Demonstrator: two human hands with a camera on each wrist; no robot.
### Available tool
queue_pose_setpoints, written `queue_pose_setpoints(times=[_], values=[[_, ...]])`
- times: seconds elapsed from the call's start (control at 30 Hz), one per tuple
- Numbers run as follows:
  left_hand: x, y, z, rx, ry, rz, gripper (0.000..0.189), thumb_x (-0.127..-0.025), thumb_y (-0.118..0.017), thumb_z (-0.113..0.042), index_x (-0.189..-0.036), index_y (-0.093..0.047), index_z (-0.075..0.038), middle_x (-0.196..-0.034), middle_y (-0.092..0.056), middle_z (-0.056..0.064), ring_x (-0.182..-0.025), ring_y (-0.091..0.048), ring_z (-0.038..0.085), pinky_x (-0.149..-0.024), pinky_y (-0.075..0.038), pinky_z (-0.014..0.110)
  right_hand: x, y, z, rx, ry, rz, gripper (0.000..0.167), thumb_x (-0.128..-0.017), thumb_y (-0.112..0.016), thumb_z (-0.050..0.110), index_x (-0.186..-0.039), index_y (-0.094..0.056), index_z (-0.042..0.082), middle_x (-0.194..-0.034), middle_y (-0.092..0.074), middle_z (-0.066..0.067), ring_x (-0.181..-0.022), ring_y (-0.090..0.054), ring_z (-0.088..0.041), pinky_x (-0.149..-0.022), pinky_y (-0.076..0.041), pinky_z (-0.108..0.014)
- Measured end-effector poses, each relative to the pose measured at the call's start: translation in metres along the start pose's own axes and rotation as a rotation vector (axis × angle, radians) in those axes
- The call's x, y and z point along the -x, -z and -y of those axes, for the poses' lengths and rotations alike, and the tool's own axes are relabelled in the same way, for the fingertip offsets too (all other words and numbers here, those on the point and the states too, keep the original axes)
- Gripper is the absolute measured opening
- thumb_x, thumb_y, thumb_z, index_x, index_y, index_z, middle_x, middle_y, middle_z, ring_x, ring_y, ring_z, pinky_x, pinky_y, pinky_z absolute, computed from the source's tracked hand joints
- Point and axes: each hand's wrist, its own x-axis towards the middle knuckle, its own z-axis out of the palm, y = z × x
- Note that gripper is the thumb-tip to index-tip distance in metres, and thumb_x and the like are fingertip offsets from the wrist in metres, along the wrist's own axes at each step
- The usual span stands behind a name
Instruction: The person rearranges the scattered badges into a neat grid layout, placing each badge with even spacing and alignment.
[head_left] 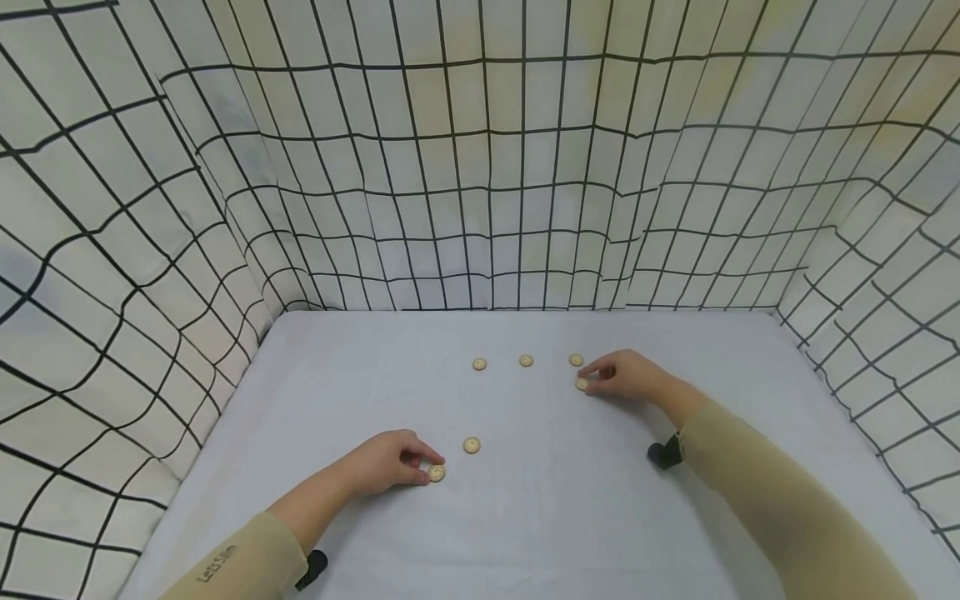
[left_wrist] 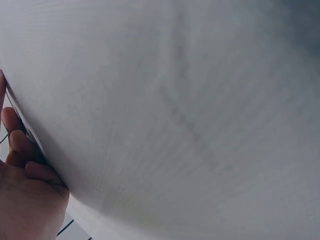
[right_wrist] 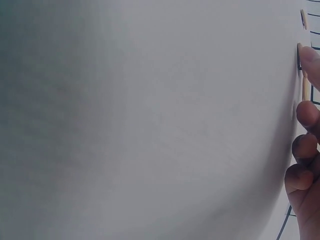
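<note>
Pale wooden-looking round buttons lie on a white cloth surface. My left hand (head_left: 388, 463) pinches one button (head_left: 437, 473) at its left edge between thumb and fingertips, low over the cloth. Just up and right of it lies a loose button (head_left: 471, 445). Further back, my right hand (head_left: 628, 375) pinches another button (head_left: 582, 384) with thumb and forefinger. Directly behind that one is the rightmost button (head_left: 576, 360) of the back row. In the right wrist view the right fingers (right_wrist: 307, 114) appear at the edge beside thin button rims; the left wrist view shows no button.
Two more buttons, a middle one (head_left: 527, 361) and a left one (head_left: 479, 364), make up the back row. The white cloth (head_left: 540, 517) has faint creases. White walls with a black grid (head_left: 487, 158) enclose the back and sides. Small black devices (head_left: 664, 454) sit under both wrists.
</note>
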Motion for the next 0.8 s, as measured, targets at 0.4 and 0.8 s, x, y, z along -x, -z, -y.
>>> queue_pose_setpoints(times=[0.4, 0.8], values=[[-0.001, -0.002, 0.003, -0.008, 0.001, -0.006, 0.022, -0.082, -0.082, -0.021, -0.102, -0.078, -0.028, -0.083, -0.055, -0.003, -0.08, -0.05, 0.016, -0.067, -0.041, 0.029, -0.002, 0.001, 0.009, -0.013, 0.001, 0.005, 0.036, -0.084, -0.079, 0.037, -0.119, -0.074, 0.028, -0.09, -0.061, -0.001, -0.084, -0.052, -0.02, -0.069, -0.045, -0.034], [-0.002, -0.001, 0.004, 0.003, 0.008, 0.0, 0.022, -0.082, -0.082, -0.021, -0.103, -0.078, -0.027, -0.083, -0.055, -0.002, -0.08, -0.05, 0.016, -0.067, -0.041, 0.028, 0.0, -0.005, 0.033, -0.018, 0.075, 0.043, 0.036, -0.083, -0.081, 0.032, -0.118, -0.074, 0.028, -0.084, -0.061, 0.002, -0.081, -0.053, -0.018, -0.07, -0.046, -0.033]])
